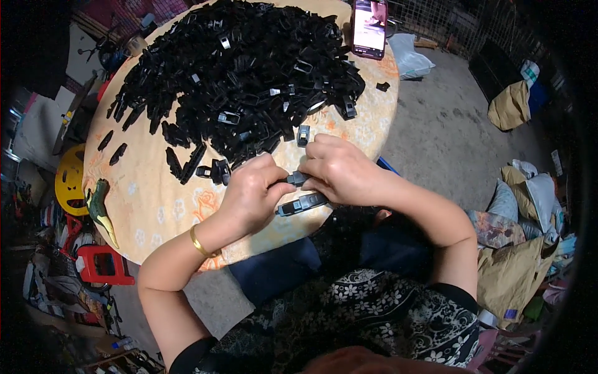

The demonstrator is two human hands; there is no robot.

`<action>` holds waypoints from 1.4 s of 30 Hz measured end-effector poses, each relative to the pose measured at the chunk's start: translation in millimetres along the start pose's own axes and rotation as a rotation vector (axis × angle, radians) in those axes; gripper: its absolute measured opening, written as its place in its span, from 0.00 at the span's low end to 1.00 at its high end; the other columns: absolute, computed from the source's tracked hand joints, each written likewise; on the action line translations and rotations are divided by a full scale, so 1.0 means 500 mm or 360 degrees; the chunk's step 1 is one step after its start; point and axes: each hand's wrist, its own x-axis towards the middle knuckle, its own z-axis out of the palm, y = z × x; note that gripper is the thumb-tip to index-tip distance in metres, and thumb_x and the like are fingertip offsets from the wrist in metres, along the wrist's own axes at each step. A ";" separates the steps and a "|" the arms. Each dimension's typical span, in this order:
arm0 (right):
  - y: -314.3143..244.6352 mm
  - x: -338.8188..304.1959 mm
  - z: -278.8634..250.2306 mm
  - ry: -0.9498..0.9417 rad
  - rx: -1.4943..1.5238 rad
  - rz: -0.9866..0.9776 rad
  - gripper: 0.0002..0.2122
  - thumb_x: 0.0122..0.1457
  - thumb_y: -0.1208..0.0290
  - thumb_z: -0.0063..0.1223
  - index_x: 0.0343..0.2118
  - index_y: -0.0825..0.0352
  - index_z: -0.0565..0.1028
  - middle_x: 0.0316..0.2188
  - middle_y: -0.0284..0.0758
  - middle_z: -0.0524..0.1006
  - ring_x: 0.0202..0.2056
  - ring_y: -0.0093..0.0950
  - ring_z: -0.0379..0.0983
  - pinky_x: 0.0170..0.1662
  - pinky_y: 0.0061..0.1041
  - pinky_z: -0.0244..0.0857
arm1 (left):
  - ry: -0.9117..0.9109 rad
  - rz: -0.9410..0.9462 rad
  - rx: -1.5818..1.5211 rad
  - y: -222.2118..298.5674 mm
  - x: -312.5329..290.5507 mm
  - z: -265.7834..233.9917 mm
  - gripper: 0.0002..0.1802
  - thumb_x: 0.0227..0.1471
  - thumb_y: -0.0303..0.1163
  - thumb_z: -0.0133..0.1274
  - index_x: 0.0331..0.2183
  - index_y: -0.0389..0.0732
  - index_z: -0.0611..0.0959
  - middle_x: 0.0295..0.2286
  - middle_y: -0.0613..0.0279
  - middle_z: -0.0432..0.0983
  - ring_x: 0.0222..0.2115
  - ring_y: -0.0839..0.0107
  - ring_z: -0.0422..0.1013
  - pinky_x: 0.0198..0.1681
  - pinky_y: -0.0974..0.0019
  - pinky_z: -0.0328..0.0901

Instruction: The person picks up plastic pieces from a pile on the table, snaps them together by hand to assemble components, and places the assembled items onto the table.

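Observation:
Close to the table's near edge, my left hand (254, 187) and my right hand (339, 169) meet, fingers pinched on one small black plastic part (298, 179) between them. The fingertips cover much of it. Just below lies a longer black plastic piece (302, 204) with a pale grey patch, its right end by my right hand's fingers; I cannot tell if they touch it. Beyond my right hand's knuckles stands a small black part with a silver and yellow middle (303, 136). A few loose black parts (215, 171) lie beyond my left hand.
A large heap of black plastic parts (249, 75) covers the far side of the round table with its flowered cloth (156, 218). A lit phone (370, 28) stands at the far right rim. Green-and-yellow-handled pliers (99, 209) lie at the left rim. Sacks (520, 268) fill the floor to the right.

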 end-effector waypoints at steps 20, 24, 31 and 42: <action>0.074 0.022 0.024 0.0196 -0.0324 0.0150 0.14 0.49 0.63 0.61 0.35 0.68 0.78 0.32 0.40 0.73 0.39 0.37 0.70 0.41 0.34 0.68 | 0.0323 -0.0565 0.0652 -0.113 -0.096 -0.157 0.13 0.44 0.21 0.59 0.36 0.33 0.77 0.36 0.49 0.70 0.32 0.52 0.72 0.36 0.60 0.68; 0.071 0.019 0.022 0.0172 -0.0136 0.0219 0.11 0.48 0.67 0.59 0.32 0.69 0.79 0.33 0.40 0.74 0.40 0.39 0.71 0.42 0.35 0.68 | 0.0306 -0.0360 0.0693 -0.130 -0.097 -0.162 0.13 0.47 0.20 0.57 0.37 0.32 0.76 0.33 0.51 0.70 0.28 0.58 0.70 0.33 0.64 0.67; 0.074 0.010 0.004 0.0121 -0.0138 0.0296 0.09 0.51 0.71 0.55 0.35 0.65 0.78 0.30 0.40 0.76 0.38 0.41 0.73 0.42 0.38 0.68 | 0.0596 0.0084 0.0692 -0.061 -0.057 -0.133 0.09 0.46 0.19 0.56 0.33 0.34 0.76 0.34 0.52 0.75 0.32 0.56 0.73 0.35 0.63 0.68; 0.067 0.011 -0.042 -0.0324 0.0075 0.0819 0.08 0.59 0.68 0.52 0.38 0.66 0.75 0.33 0.43 0.78 0.35 0.41 0.76 0.39 0.35 0.68 | -0.0100 0.0776 0.0367 -0.034 -0.001 -0.018 0.13 0.37 0.25 0.57 0.31 0.34 0.76 0.34 0.53 0.71 0.34 0.55 0.68 0.38 0.59 0.66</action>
